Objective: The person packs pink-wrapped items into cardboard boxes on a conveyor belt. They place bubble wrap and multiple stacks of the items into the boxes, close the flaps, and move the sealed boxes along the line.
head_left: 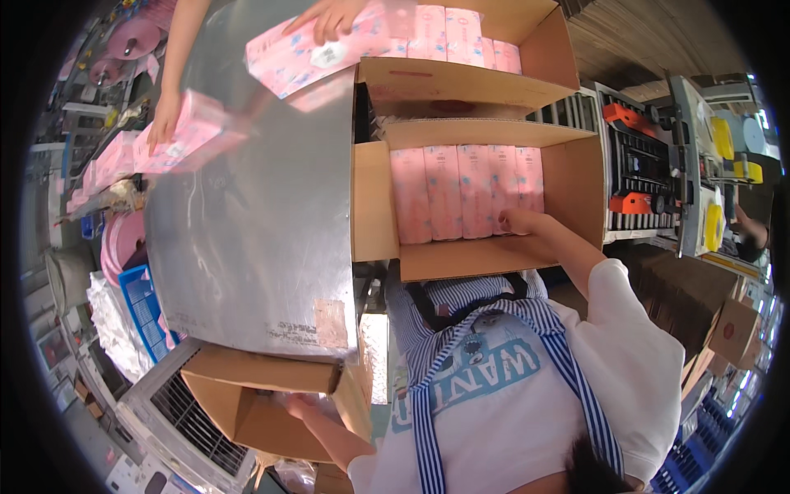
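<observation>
Inside an open brown carton (582,177) stand several pink tissue packs (442,193), upright side by side in a row. My right hand (518,221) reaches in over the near right side, its fingers curled against the packs; whether they grip anything is hidden. My left hand (303,403) is down in another open carton (207,380) at the lower left, beside something pale and shiny that I cannot make out. Its fingers are too dark and small to read.
Across the metal table (247,239), a co-worker's hand (333,18) rests on a long pink pack (309,56). The person's other hand (167,119) touches a blurred pack (191,136). A second filled carton (461,86) stands beyond mine. Right lies a machine with orange parts (629,202).
</observation>
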The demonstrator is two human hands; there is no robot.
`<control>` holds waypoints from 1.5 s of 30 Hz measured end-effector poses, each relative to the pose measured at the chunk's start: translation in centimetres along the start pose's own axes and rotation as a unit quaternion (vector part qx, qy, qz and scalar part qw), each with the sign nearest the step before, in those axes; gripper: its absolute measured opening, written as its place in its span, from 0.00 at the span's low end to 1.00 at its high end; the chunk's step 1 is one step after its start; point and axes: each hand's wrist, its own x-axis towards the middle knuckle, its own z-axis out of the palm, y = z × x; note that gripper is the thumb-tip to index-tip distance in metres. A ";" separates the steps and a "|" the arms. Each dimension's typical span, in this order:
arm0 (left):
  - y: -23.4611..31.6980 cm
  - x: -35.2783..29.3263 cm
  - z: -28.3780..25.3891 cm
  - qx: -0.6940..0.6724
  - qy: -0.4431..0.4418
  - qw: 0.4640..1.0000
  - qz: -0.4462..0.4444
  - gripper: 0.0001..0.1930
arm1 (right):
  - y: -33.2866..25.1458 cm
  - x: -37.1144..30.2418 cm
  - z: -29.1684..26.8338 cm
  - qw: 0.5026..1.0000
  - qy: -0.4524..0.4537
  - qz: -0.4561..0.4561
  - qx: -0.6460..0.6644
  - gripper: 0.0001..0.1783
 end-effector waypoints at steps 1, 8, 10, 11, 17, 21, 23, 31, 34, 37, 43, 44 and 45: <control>-1.7 2.0 -1.1 -0.068 -0.087 0.989 -0.101 0.12 | 0.8 0.1 0.1 0.999 0.042 0.021 0.010 0.17; -6.2 4.3 2.8 0.012 0.020 0.994 -0.111 0.11 | 6.4 1.3 -0.8 0.994 0.105 0.034 0.018 0.14; -6.4 3.7 2.7 0.032 0.047 0.994 -0.093 0.11 | 3.5 0.5 -2.8 0.993 0.097 0.068 0.025 0.15; -6.2 3.5 3.1 0.044 0.058 0.994 -0.079 0.11 | 3.0 0.4 -3.4 0.992 0.103 0.070 0.014 0.15; -1.5 -1.7 3.8 0.129 0.197 0.969 0.073 0.11 | 0.1 0.1 -3.9 0.987 0.148 0.040 -0.037 0.16; 5.2 -9.4 6.7 0.082 0.333 0.898 0.275 0.11 | -6.7 0.0 -4.7 0.978 0.203 -0.046 0.017 0.14; 8.5 -14.3 10.4 0.016 0.315 0.869 0.382 0.09 | -11.6 0.1 -4.8 0.950 0.257 -0.177 -0.008 0.14; 4.8 -27.3 34.2 0.052 -0.360 0.849 0.382 0.12 | -31.3 -7.5 -5.3 0.862 0.065 -0.423 0.272 0.13; 3.7 -27.7 35.9 0.119 -0.378 0.828 0.396 0.20 | -27.2 -4.8 -4.9 0.858 0.223 -0.409 0.217 0.11; 4.0 -21.7 33.5 0.384 -0.193 0.672 0.603 0.23 | -18.7 -0.6 -3.5 0.860 0.320 -0.363 -0.163 0.12; 9.4 -15.4 36.2 0.392 -0.222 0.701 0.553 0.20 | -12.1 5.4 6.6 0.989 0.085 -0.088 -0.083 0.16; 12.2 -15.4 38.6 0.390 -0.200 0.651 0.619 0.20 | -13.1 6.0 6.3 0.994 0.074 -0.062 -0.058 0.17; 15.5 -15.6 41.5 0.383 -0.178 0.599 0.680 0.20 | -14.6 5.9 4.9 0.993 0.034 -0.044 -0.106 0.18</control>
